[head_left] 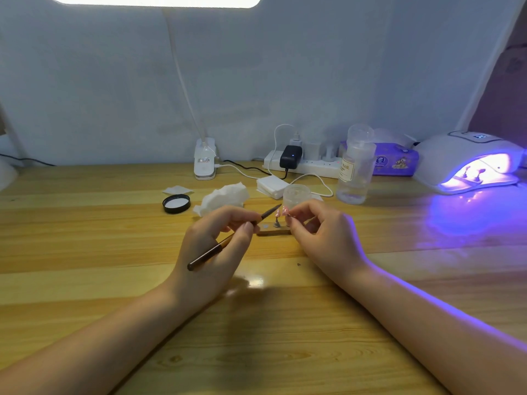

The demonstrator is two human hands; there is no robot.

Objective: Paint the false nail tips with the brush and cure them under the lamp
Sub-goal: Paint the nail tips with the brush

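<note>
My left hand (216, 246) grips a thin brown brush (228, 240), its pointed tip aimed up and right toward a pink false nail tip (278, 213) standing on a small peg. The peg rises from a wooden holder bar (273, 230) on the table. My right hand (322, 235) pinches a second pink nail tip on its stand (286, 212) just right of the first. The white curing lamp (467, 161) at the far right glows violet, with nail stands visible inside its opening.
Behind my hands are a small clear jar (296, 193), its black lid (176, 203), crumpled tissue (225, 199), a stack of cotton pads (271, 185) and a clear pump bottle (355, 166). A power strip (302, 163), a desk-lamp clamp (204, 161) and a purple tissue pack (396, 161) line the wall.
</note>
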